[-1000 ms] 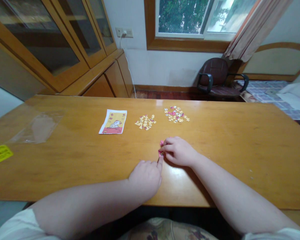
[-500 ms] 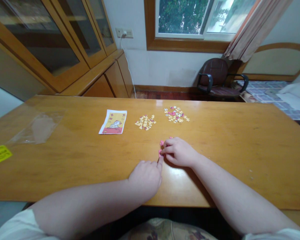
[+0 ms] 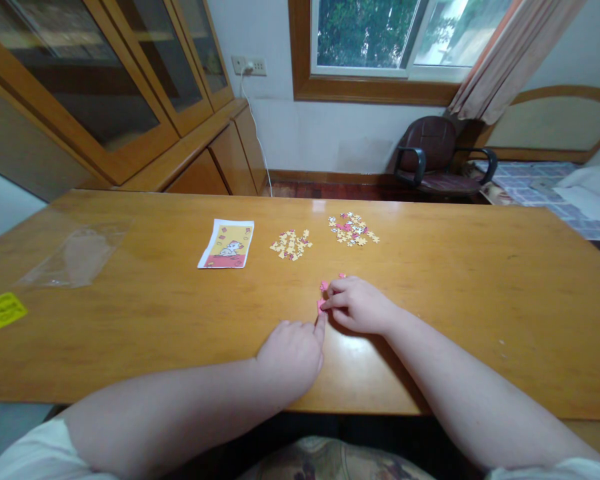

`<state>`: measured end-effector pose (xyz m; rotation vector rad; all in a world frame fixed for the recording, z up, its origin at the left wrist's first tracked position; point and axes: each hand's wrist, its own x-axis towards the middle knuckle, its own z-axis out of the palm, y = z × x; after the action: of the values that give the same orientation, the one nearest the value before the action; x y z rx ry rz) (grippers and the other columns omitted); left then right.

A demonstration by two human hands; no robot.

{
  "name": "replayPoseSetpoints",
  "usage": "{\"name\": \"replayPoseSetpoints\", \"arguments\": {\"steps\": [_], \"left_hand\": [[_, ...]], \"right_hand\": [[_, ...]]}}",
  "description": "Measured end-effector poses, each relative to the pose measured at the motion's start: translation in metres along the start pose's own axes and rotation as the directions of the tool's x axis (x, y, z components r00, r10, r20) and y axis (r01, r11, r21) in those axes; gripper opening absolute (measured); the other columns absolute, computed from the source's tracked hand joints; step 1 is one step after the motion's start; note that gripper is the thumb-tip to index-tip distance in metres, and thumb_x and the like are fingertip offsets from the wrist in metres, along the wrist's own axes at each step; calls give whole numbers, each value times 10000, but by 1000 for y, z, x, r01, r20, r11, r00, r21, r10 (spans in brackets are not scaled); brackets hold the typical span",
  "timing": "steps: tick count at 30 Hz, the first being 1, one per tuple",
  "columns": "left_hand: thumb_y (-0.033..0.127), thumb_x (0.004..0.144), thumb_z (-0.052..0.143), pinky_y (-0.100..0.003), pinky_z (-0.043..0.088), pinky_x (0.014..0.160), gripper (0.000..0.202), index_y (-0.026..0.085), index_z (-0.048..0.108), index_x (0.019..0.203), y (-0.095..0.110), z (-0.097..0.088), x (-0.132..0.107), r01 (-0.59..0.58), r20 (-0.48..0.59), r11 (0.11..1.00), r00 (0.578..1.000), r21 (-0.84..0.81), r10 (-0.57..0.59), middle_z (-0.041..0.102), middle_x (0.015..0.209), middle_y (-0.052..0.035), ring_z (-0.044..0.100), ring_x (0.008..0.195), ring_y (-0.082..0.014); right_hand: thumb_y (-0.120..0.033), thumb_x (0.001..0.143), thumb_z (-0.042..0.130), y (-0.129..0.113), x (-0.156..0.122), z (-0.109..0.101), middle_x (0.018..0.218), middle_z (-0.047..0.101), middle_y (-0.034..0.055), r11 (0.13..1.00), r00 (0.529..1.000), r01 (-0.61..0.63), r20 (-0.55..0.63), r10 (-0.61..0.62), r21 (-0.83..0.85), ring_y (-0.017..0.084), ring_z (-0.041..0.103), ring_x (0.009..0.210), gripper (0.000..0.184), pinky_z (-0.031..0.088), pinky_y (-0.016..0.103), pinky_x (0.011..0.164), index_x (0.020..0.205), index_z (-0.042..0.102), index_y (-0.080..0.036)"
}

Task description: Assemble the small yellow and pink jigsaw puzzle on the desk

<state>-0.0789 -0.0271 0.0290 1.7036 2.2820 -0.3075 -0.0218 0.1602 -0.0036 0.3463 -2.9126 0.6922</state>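
Note:
My left hand (image 3: pixel 294 353) rests on the table with its index finger stretched out, the tip pressing a pink puzzle piece (image 3: pixel 321 306); the other fingers are curled in. From the right, my right hand (image 3: pixel 359 303) has its fingers bent and pinched at the same pink piece, touching it beside the left fingertip. A second pink piece (image 3: pixel 323 285) lies just beyond, near my right fingers. Another bit of pink (image 3: pixel 343 275) shows behind that hand. The undersides of my right fingers are partly hidden.
A pile of yellowish pieces (image 3: pixel 291 245) and a mixed pile (image 3: pixel 353 230) lie farther back on the table (image 3: pixel 155 327). Left of them is a picture card (image 3: pixel 227 245). A clear plastic bag (image 3: pixel 80 253) and a yellow label (image 3: pixel 0 313) lie at the left.
My right fingers have shifted very slightly at the pink piece, and more of its pink surface shows. The piles and card have stayed put.

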Motion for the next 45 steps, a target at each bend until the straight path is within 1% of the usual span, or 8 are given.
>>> {"name": "replayPoseSetpoints", "arguments": {"steps": [8,13,18,22,27,33,39,45], "left_hand": [[167,901,372,-398,487,712,457,85,493,1333,-4,1,3,-18,-61,999,998,-27,16,682,928,-127,645,834,-268],[176,904,380,-402,489,768,348,121,604,1165,-10,0,8,-22,-153,998,988,-60,12,651,953,-117,607,894,-259],[173,892,413,-397,478,846,346,122,597,1180,-16,3,12,-73,-229,991,972,-108,47,639,1076,-120,569,977,-253],[177,895,414,-407,483,851,322,130,622,1135,-18,4,14,-70,-223,986,974,-150,35,660,1054,-113,590,971,-249],[188,897,415,-419,491,839,304,136,648,1086,-20,5,14,-55,-228,987,973,-154,19,676,1028,-108,610,966,-258],[185,897,416,-403,496,796,273,141,631,1059,-19,5,11,-34,-239,990,971,-139,-1,674,943,-93,621,893,-245],[189,899,408,-400,499,776,288,154,599,1112,-19,1,10,-25,-246,995,969,-97,0,644,962,-89,613,902,-249],[200,904,393,-397,506,725,322,162,607,1142,-18,0,8,-19,-182,998,983,-62,7,634,935,-90,622,856,-253]], "right_hand": [[-149,813,560,-3,0,0,945,662,54,999,999,-38,28,37,37,169,609,877,231,428,329,837,962,723,-220],[-138,825,562,-2,1,-4,947,650,63,996,999,-51,-11,52,79,172,604,898,215,439,323,841,963,711,-207],[-110,826,545,7,-6,-25,886,649,66,974,970,-208,-113,218,91,163,605,824,230,462,295,777,983,702,-172],[-158,836,574,13,-13,-41,880,665,56,960,961,-274,-25,276,58,159,620,817,176,459,274,758,918,725,-196],[-228,822,596,13,-16,-50,865,683,45,922,916,-387,112,386,-10,154,615,758,153,437,255,694,867,741,-210],[-166,738,633,5,-16,-46,848,700,6,921,892,-361,343,295,148,132,601,722,183,416,229,656,863,750,-232],[-231,708,690,3,-15,-38,815,681,11,930,886,-356,350,305,90,137,582,696,228,404,235,629,930,744,-230],[-234,755,677,5,-14,-32,945,711,23,947,909,-317,301,288,52,167,628,825,179,442,249,730,917,751,-250]]}}
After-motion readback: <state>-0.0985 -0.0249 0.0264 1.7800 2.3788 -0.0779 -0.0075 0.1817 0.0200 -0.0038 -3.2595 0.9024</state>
